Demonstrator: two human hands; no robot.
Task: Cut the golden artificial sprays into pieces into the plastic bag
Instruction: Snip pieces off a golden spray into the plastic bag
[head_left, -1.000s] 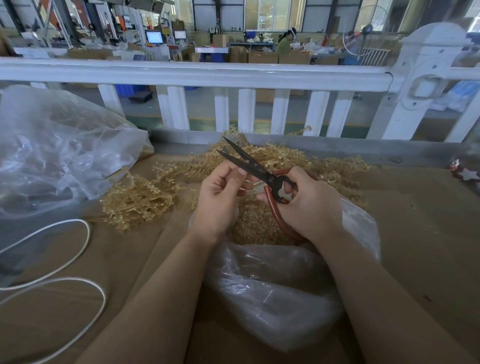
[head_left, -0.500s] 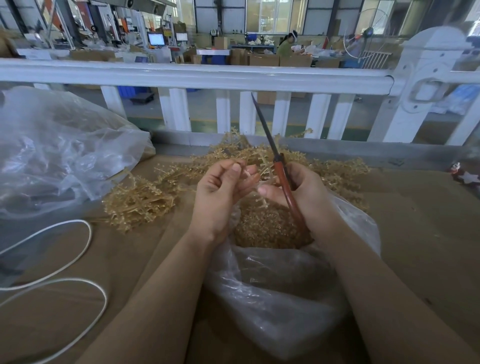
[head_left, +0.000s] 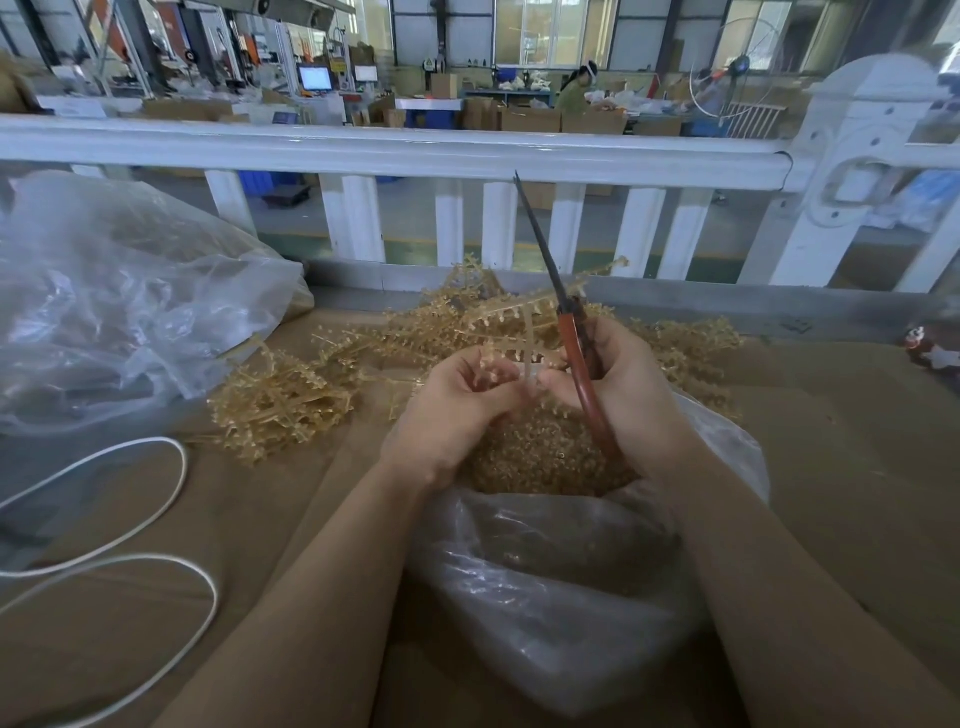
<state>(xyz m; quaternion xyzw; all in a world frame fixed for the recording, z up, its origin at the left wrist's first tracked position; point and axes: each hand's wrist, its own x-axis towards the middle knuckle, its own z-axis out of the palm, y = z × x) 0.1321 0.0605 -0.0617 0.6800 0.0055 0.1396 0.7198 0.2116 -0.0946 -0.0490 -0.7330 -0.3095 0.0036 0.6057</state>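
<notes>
While fingers (head_left: 511, 375) pinch spray (head_left: 530, 332), over bag (head_left: 571, 597)

The golden artificial sprays (head_left: 291, 400) are lying in a loose heap of thin, knobbly branches, spreading to the left of the left hand (head_left: 452, 415) and behind both hands, and one pale sprig (head_left: 527, 338) is standing up between the two hands, where the fingers of the left hand are pinching it. The plastic bag (head_left: 561, 613) is sitting open just below and under the hands, clear and crumpled, and it is holding a mound of small golden cut pieces (head_left: 540, 457). The scissors (head_left: 566, 322) with red-brown handles are pointing up and away in the right hand (head_left: 628, 395), with the dark blades closed together.
</notes>
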